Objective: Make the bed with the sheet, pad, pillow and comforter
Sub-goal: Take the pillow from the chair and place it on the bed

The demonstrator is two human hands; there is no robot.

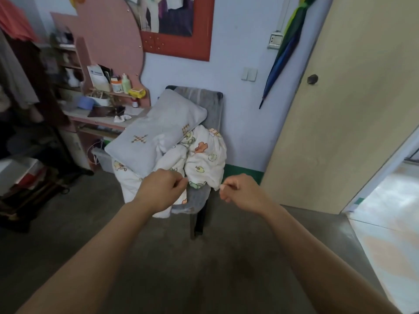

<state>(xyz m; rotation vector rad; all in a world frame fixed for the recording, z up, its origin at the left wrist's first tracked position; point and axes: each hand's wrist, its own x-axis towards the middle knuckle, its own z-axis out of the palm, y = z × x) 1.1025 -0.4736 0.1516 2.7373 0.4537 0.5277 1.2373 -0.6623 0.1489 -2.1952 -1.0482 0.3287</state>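
Observation:
A chair (217, 103) draped in grey cloth stands against the blue wall. On it lies a white comforter (204, 164) with cartoon prints, bunched up and hanging over the seat's front. A pale grey pillow (156, 130) leans on top of it at the left. My left hand (162, 189) is in front of the comforter's lower folds with its fingers curled; its grip is hidden. My right hand (241, 191) hovers just right of the comforter's edge, fingers curled and thumb against the forefinger, with nothing visible between them. No bed, sheet or pad is in view.
A pink desk (99, 120) with cluttered shelves stands left of the chair. Dark racks and hanging clothes (20, 82) fill the far left. A folded umbrella (285, 53) hangs on the wall, and a beige door (353, 105) stands at the right. A grey floor (192, 268) lies below.

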